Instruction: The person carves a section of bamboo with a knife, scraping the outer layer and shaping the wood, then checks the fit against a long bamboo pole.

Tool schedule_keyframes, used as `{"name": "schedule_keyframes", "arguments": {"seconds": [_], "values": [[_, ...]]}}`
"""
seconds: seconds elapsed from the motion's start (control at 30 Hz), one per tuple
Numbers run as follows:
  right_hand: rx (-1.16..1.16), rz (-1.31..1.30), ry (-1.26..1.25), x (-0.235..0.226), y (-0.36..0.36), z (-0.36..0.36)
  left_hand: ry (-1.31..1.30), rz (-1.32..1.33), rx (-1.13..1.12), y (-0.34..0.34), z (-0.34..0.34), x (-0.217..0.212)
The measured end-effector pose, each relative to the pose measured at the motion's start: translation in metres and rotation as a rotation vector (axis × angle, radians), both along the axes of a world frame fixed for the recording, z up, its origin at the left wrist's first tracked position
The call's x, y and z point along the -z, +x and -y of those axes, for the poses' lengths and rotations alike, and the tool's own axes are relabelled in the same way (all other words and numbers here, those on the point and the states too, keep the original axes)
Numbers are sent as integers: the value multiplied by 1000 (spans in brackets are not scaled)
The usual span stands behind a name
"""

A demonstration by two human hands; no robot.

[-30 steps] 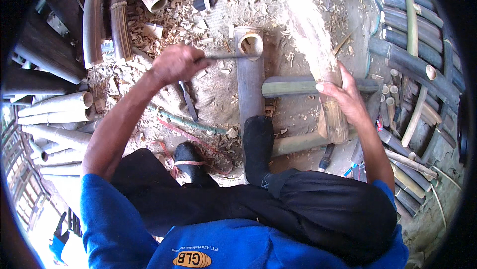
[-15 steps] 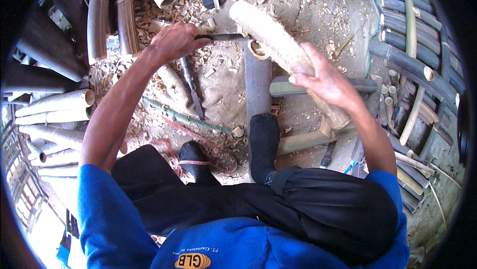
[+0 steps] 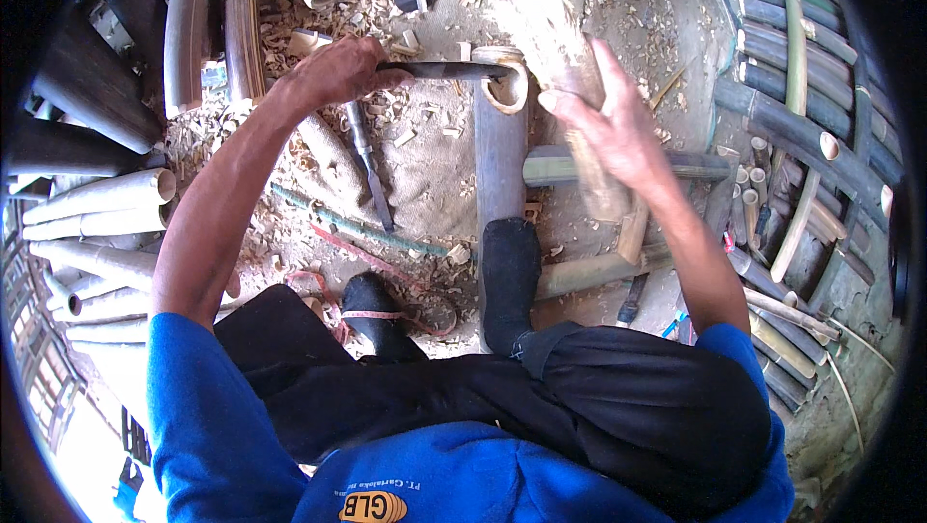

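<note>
Bamboo is everywhere in the head view. The left hand (image 3: 338, 74) is closed tight around the handle of a dark blade (image 3: 449, 70). The blade lies flat and points from the left hand toward the right hand. Its far end rests on the top rim of a grey bamboo pole (image 3: 500, 151). This pole is long and runs from the blade straight back to the person's feet. Its open, hollow end faces up, just beside the right hand. A black shoe (image 3: 510, 282) presses on the near end of the pole.

The right hand (image 3: 608, 127) holds a pale wooden club (image 3: 541, 11). Its fingers look spread, and the club is blurry, so how tight the grip is cannot be told. The club reaches up and away from the right hand, above the pole's open end.

The ground is dusty and covered in wood chips (image 3: 386, 1). There is a bit of bare ground between the two hands and the feet. A long metal tool (image 3: 367, 161) lies there, below the left hand. Pale cut bamboo pieces (image 3: 97, 204) are stacked past the left arm. Dark bamboo poles (image 3: 821, 137) are piled past the right hand, so both sides are crowded.
</note>
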State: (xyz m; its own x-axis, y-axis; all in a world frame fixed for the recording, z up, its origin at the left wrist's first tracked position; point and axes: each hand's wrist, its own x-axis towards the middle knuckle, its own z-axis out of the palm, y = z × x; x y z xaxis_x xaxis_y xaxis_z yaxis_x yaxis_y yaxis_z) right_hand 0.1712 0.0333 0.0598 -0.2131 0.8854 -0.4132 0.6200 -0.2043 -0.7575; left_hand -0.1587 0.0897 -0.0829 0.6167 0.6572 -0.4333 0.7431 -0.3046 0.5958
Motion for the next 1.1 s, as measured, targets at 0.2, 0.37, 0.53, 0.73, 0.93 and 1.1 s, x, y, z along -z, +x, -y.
{"name": "schedule_keyframes", "arguments": {"seconds": [0.2, 0.37, 0.53, 0.73, 0.93, 1.1], "values": [[-294, 207, -99, -4, 19, -8, 480, -147, 43, 2, 50, 5], [29, -144, -160, -11, 41, -8, 472, 164, -167, 16, 91, -45], [-114, 315, 234, 1, 55, -15, 270, -46, -191, 25, 85, -51], [-756, 212, 613, 7, 45, -22, 298, -201, -43, 15, 78, -40], [-1219, 580, 736, 38, 50, -58, 61, -437, -46, 27, 65, -46], [-1302, 224, 828, 24, 28, -42, 152, -364, -2, 17, 65, -41]]}}
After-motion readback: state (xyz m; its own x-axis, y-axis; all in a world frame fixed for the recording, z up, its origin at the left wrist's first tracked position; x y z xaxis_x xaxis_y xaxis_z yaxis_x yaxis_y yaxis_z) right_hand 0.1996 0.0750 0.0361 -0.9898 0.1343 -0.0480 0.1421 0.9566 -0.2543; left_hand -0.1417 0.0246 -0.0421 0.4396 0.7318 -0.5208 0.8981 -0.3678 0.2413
